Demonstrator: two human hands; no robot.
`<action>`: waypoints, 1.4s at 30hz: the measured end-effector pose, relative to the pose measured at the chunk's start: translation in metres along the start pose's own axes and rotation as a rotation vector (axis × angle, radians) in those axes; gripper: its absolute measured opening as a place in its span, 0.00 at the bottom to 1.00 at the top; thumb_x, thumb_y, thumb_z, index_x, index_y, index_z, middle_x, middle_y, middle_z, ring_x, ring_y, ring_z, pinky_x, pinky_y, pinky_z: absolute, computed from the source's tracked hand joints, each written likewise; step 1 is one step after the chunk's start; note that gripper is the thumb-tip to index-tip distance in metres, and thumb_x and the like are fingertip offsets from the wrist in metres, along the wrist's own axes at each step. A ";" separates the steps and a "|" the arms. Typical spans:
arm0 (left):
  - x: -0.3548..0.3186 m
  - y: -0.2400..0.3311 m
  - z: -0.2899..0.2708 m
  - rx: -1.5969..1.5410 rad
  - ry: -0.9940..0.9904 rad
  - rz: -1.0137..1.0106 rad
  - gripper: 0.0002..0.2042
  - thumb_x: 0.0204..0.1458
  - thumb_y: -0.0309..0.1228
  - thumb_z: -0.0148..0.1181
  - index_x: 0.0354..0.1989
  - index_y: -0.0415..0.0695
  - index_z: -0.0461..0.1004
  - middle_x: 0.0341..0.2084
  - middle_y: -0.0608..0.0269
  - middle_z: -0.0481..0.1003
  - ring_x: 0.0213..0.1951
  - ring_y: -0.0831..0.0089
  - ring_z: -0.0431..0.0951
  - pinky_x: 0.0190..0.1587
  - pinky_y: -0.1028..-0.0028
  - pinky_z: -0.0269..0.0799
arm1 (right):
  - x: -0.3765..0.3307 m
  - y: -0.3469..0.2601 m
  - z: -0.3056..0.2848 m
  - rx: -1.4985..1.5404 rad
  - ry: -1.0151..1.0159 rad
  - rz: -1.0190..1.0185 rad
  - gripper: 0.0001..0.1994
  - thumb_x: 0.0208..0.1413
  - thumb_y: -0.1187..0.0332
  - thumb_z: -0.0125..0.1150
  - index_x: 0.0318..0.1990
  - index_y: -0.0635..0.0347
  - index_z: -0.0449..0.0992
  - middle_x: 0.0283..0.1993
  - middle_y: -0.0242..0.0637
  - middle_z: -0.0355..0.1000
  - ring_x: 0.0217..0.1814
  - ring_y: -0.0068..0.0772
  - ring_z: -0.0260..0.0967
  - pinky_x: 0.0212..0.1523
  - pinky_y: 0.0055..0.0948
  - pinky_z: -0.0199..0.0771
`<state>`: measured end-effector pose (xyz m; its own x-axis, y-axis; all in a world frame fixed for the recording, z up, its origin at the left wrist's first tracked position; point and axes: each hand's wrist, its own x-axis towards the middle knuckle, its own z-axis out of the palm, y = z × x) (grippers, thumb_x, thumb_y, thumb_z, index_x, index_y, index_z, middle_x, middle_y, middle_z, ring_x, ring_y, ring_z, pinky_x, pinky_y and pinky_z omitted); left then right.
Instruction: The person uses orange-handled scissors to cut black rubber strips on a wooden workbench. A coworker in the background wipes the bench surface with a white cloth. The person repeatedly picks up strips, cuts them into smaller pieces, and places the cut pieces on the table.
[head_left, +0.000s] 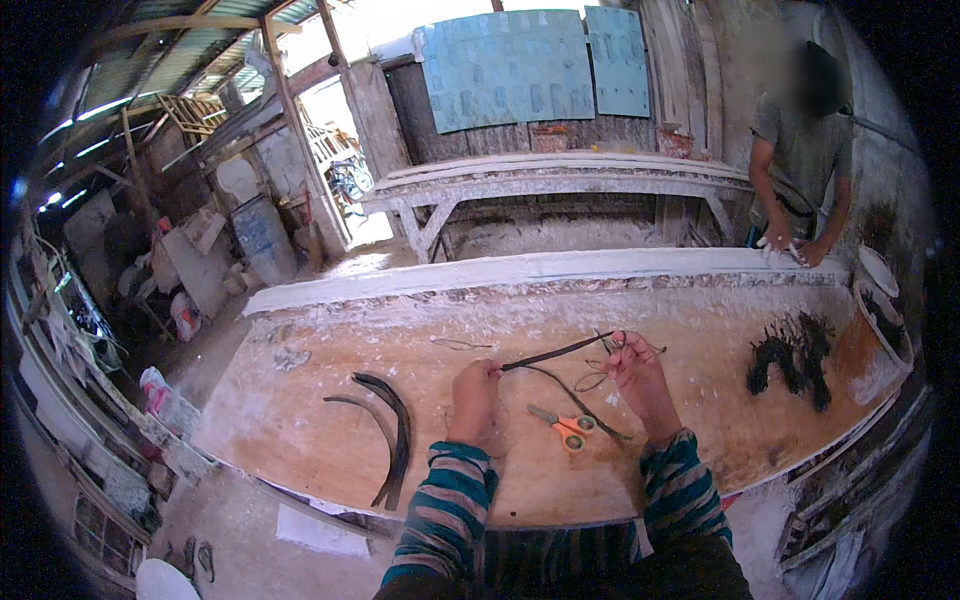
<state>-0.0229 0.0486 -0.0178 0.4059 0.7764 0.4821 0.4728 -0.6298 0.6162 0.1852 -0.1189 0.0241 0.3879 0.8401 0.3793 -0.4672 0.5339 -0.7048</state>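
Between my hands a thin dark strip is stretched over the wooden table. My left hand pinches its left end. My right hand has its fingers closed around the other end, and thin dark loops hang near those fingers. Another dark strand runs from beside my left hand down to the right on the tabletop. Below the strip lie scissors with orange handles, their blades to the left. Left of my left hand, several long dark curved strips rest in a bundle.
At the table's right are a tangled dark clump and a whitish bucket. A thin wire-like loop lies behind my left hand. A white-dusted ledge borders the far side. Another person's hands work at its right end.
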 end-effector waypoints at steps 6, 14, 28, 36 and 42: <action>0.003 0.003 0.005 -0.428 -0.048 -0.089 0.07 0.48 0.31 0.57 0.29 0.40 0.75 0.21 0.63 0.74 0.24 0.75 0.71 0.28 0.75 0.66 | -0.002 0.002 0.011 -0.271 -0.039 0.100 0.10 0.53 0.68 0.54 0.42 0.62 0.69 0.30 0.30 0.69 0.33 0.23 0.67 0.38 0.25 0.69; -0.014 0.042 0.020 -0.946 -0.412 -0.374 0.05 0.48 0.29 0.58 0.31 0.42 0.75 0.21 0.72 0.71 0.21 0.87 0.66 0.21 0.86 0.59 | -0.010 0.045 0.011 -0.760 -0.002 0.241 0.04 0.51 0.71 0.57 0.31 0.62 0.73 0.30 0.27 0.69 0.31 0.16 0.64 0.33 0.18 0.63; -0.022 0.057 0.018 -1.031 -0.466 -0.349 0.07 0.49 0.28 0.58 0.34 0.39 0.74 0.25 0.69 0.74 0.26 0.84 0.71 0.26 0.84 0.66 | -0.010 0.055 0.005 -0.749 0.022 0.228 0.07 0.48 0.68 0.59 0.31 0.63 0.75 0.27 0.28 0.71 0.28 0.17 0.64 0.29 0.19 0.63; -0.021 0.053 0.021 -0.906 -0.429 -0.271 0.06 0.48 0.27 0.58 0.33 0.39 0.74 0.25 0.68 0.74 0.25 0.84 0.70 0.24 0.83 0.66 | -0.010 0.049 0.010 -0.775 0.034 0.198 0.06 0.46 0.71 0.60 0.29 0.63 0.75 0.26 0.29 0.71 0.28 0.18 0.64 0.31 0.20 0.64; -0.021 0.049 0.026 -1.004 -0.442 -0.262 0.06 0.49 0.30 0.58 0.33 0.41 0.74 0.23 0.70 0.74 0.24 0.84 0.70 0.27 0.83 0.66 | -0.009 0.052 0.007 -0.727 -0.025 0.187 0.05 0.46 0.71 0.60 0.29 0.63 0.75 0.26 0.29 0.71 0.28 0.18 0.64 0.31 0.19 0.64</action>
<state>0.0118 0.0007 -0.0141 0.7223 0.6803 0.1239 -0.1779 0.0097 0.9840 0.1520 -0.0979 -0.0116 0.3311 0.9172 0.2214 0.1223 0.1910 -0.9739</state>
